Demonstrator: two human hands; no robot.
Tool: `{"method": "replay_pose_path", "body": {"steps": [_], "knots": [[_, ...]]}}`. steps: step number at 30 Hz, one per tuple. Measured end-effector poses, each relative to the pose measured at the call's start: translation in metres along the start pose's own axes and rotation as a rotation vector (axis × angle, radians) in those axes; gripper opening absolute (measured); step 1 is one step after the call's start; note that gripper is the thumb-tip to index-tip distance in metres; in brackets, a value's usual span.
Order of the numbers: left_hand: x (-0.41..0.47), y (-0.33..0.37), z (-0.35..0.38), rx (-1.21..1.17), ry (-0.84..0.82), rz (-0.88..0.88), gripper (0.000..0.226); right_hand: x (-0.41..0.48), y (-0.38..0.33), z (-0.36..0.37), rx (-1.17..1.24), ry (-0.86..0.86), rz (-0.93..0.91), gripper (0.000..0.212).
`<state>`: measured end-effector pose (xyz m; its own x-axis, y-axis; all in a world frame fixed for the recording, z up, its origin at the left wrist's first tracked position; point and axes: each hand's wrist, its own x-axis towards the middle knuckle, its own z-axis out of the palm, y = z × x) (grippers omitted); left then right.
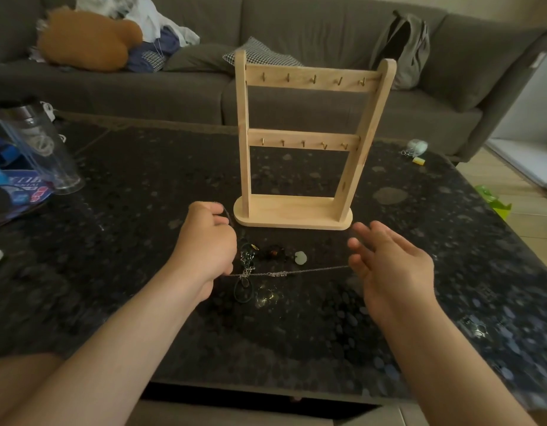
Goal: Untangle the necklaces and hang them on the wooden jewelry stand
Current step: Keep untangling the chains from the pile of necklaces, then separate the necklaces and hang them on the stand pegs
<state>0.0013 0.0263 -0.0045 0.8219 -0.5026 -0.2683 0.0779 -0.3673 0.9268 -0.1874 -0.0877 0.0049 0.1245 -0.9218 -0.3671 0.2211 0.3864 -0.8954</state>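
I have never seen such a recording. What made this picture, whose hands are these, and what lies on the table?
There is no machine: a person wears a camera on the head, so you look down at their own two hands. On the dark table stands a wooden stand with empty hooks. Before it lies a tangle of necklaces. The left hand grips one end of a silver chain pulled taut across the tangle; the other end reaches the right hand, too blurred to show a pinch.
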Motion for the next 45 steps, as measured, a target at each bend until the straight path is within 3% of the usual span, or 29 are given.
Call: {"method": "replay_pose_path", "body": {"steps": [4,8,10,13,16,19,25,27,37,45], "knots": [[0.003,0.0,-0.001,-0.002,0.061,-0.006,0.046,0.007,0.003,0.0,-0.043,0.044,0.012,0.033],[0.005,-0.002,-0.003,-0.036,0.128,0.034,0.034,0.013,0.004,-0.001,-0.206,0.002,-0.015,0.057],[0.005,-0.002,-0.005,-0.066,0.153,0.057,0.03,0.015,0.005,-0.002,-0.31,-0.061,-0.02,0.05],[0.002,0.0,-0.007,-0.095,0.188,0.103,0.024,0.018,0.008,-0.004,-0.458,-0.121,-0.08,0.019],[-0.002,0.005,-0.008,-0.14,0.186,0.125,0.02,0.019,0.013,-0.006,-0.669,-0.171,-0.213,0.012],[-0.007,0.006,-0.009,-0.156,0.13,0.135,0.022,0.018,0.02,-0.007,-0.806,-0.253,-0.276,0.013],[-0.016,0.009,-0.007,0.042,-0.03,0.121,0.03,0.018,0.018,-0.011,-0.944,-0.27,-0.293,0.012],[-0.018,0.01,-0.006,0.081,-0.078,0.121,0.022,0.014,0.015,-0.013,-0.988,-0.302,-0.339,0.011],[-0.025,0.016,-0.004,0.089,-0.25,0.145,0.03,-0.004,-0.001,-0.018,-0.797,-0.572,-0.294,0.008],[-0.034,0.026,-0.008,0.245,-0.458,0.269,0.022,-0.003,0.007,-0.014,-0.845,-0.603,-0.336,0.011]]}}
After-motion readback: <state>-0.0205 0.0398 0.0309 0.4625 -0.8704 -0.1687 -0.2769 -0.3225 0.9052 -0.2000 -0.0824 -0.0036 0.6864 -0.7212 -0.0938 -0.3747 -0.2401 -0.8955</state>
